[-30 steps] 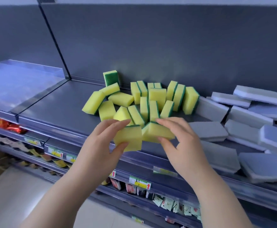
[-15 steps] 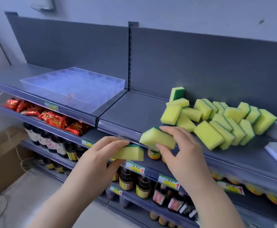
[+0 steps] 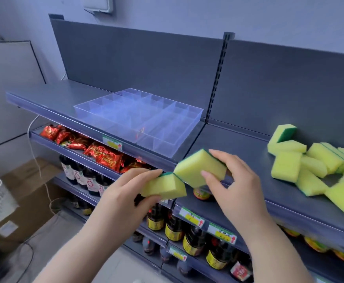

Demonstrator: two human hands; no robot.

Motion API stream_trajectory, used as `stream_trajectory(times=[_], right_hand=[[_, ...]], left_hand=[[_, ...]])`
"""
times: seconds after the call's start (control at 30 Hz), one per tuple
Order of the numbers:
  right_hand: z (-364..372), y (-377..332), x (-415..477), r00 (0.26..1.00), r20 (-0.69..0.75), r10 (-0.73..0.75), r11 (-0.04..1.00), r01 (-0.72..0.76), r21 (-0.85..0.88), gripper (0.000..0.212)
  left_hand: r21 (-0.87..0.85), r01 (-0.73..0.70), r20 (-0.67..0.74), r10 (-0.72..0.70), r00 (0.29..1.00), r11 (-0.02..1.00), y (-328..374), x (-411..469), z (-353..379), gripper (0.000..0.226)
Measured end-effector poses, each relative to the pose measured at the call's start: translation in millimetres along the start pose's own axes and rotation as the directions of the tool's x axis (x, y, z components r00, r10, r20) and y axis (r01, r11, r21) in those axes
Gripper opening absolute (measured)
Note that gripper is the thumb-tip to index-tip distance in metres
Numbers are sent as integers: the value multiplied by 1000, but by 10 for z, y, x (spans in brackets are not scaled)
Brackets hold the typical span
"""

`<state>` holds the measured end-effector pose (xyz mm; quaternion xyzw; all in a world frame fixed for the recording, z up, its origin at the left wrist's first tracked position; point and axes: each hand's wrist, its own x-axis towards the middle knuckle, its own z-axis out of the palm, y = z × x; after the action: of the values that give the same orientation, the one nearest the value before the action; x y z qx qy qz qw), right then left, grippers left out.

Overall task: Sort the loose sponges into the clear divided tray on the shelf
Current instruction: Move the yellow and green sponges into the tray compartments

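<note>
Sponges fill both my hands: soft, porous yellow foam blocks, each backed by a thin green scouring layer. My left hand (image 3: 126,193) curls round the left sponge (image 3: 165,185), fingers over its green edge and thumb underneath. My right hand (image 3: 234,180) pinches the right sponge (image 3: 197,168) between thumb and fingertips, tilted, its lower corner seeming to touch the left sponge. Both hang just in front of the shelf (image 3: 228,144), at the seam between its two boards. The clear tray (image 3: 167,148), hard glossy plastic split into rectangular cells by thin walls, sits at the right end of the left board, against its front edge. The loose pile (image 3: 302,162) of matching blocks lies jumbled toward the shelf's right end, well apart from the tray. Below are crinkled red foil packets (image 3: 105,154) and dark bottles (image 3: 193,237) with yellow labels.
</note>
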<state>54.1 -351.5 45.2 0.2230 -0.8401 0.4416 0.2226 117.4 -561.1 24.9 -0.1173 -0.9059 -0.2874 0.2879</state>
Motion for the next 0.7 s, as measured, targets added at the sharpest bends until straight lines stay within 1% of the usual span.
stream_trajectory(times=[0.07, 0.17, 0.33, 0.43, 0.5, 0.6, 0.7], right_hand=[[195, 1, 304, 1000, -19, -2, 1000, 3, 20, 40], [491, -17, 860, 999, -32, 8, 997, -5, 72, 38], [947, -50, 1831, 999, -1, -44, 992, 44, 117, 38], [1222, -15, 2264, 998, 29, -58, 992, 54, 111, 41], [1374, 8, 2479, 996, 60, -67, 993, 61, 97, 44], [1530, 40, 2780, 993, 112, -41, 996, 32, 88, 45], [1688, 22, 3127, 988, 149, -30, 1000, 28, 13, 40]], left_hand=[[24, -14, -30, 15, 999, 1000, -259, 239, -94, 44], [61, 7, -88, -1, 996, 998, -649, 687, -272, 46], [72, 6, -163, 5, 987, 997, -1266, 1454, -482, 43], [60, 27, -205, -14, 979, 998, -1631, 1766, -505, 43], [37, 31, -204, -23, 979, 999, -1855, 1900, -496, 42], [1, 36, -189, -35, 981, 999, -2167, 2095, -495, 42], [-10, 3, -181, -5, 983, 1000, -2513, 2362, -529, 40]])
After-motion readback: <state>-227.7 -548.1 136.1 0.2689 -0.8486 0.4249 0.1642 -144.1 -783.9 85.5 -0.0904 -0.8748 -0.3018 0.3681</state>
